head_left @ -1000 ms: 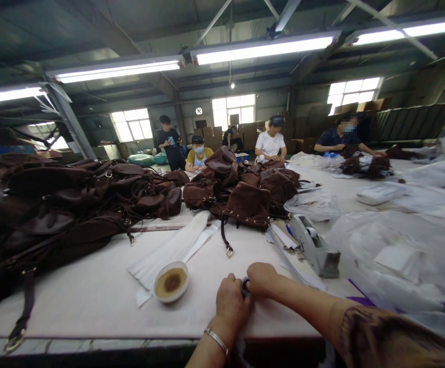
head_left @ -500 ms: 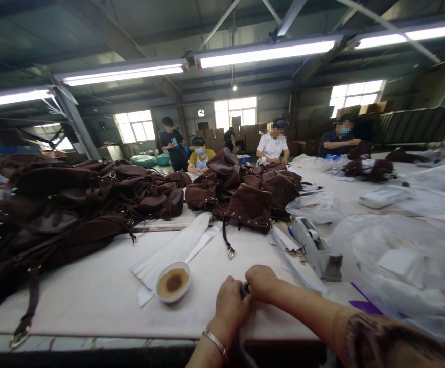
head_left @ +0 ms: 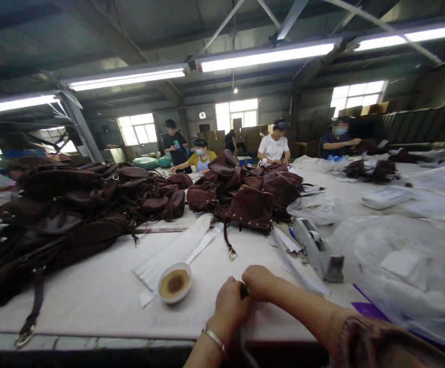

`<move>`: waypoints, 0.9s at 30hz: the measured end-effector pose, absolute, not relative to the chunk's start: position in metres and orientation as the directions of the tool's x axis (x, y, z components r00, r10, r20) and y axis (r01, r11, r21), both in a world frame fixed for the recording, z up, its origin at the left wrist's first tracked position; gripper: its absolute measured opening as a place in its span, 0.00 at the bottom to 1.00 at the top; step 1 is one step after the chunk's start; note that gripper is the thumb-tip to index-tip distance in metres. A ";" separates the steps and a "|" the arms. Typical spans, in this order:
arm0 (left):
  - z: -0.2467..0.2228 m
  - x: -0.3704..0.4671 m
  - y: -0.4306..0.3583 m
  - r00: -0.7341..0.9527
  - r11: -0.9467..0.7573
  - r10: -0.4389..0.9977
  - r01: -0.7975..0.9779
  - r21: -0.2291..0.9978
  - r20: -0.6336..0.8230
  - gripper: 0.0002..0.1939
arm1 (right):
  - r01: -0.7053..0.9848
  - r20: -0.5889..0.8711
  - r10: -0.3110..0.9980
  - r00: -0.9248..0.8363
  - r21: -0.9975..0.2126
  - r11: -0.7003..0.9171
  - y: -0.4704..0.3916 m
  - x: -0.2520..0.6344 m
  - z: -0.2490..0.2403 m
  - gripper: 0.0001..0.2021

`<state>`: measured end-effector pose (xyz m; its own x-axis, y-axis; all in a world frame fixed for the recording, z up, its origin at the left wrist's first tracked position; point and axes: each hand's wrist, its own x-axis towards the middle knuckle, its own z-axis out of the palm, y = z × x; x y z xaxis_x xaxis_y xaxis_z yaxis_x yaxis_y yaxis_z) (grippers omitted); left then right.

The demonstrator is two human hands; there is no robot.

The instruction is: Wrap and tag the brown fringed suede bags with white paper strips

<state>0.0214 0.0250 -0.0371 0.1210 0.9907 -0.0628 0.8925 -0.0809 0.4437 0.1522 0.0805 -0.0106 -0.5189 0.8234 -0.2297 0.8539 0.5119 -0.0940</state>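
Near the table's front edge, my left hand (head_left: pixel 233 301) and my right hand (head_left: pixel 259 282) meet, both with curled fingers. Between them is a small dark item (head_left: pixel 244 291), mostly covered by the fingers, too small to make out. A grey strap or cord (head_left: pixel 241 340) hangs below my left hand. To the left of my hands a white bowl (head_left: pixel 174 283) holds something tan with a dark brown middle. White paper strips (head_left: pixel 174 250) lie behind the bowl. Beyond my hands a brown bag (head_left: pixel 250 206) rests at the front of a pile, its buckled strap hanging toward me.
A large heap of brown bags (head_left: pixel 88 204) covers the left of the table (head_left: pixel 103 286). Right of my hands stand a grey tape dispenser (head_left: pixel 318 250) and clear plastic bags (head_left: pixel 398 271). Several people are across the table, one in a white shirt (head_left: pixel 274 147).
My hands remain together, with the right hand shifted slightly left and the dark item less visible. Across the table, the person in yellow has stretched an arm out to the left.
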 end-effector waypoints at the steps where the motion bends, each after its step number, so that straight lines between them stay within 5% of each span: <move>1: -0.036 0.021 0.024 0.111 -0.074 0.992 0.895 0.440 -0.060 0.12 | 0.872 -0.235 0.840 -0.489 -0.108 0.477 0.082 0.153 -0.014 0.13; 6: -0.036 0.028 0.018 -0.024 0.044 0.998 0.916 0.398 -0.057 0.20 | 0.954 -0.295 0.909 -0.293 -0.150 0.259 0.081 0.155 -0.026 0.15; 9: -0.041 0.034 0.019 0.000 0.010 1.000 0.925 0.380 -0.028 0.14 | 0.961 -0.283 0.924 -0.256 -0.180 0.211 0.075 0.156 -0.026 0.16; 14: -0.044 0.032 0.025 0.087 -0.077 0.996 0.921 0.381 -0.010 0.10 | 0.911 -0.267 0.877 -0.400 -0.215 0.350 0.075 0.165 -0.014 0.18; 20: -0.036 0.023 0.030 0.174 -0.127 0.982 0.903 0.411 -0.079 0.11 | 0.813 -0.284 0.765 -0.578 -0.124 0.569 0.083 0.162 0.006 0.11; 27: -0.041 0.022 0.024 0.087 -0.056 0.994 0.917 0.395 -0.061 0.15 | 0.871 -0.240 0.838 -0.491 -0.106 0.480 0.076 0.150 -0.007 0.12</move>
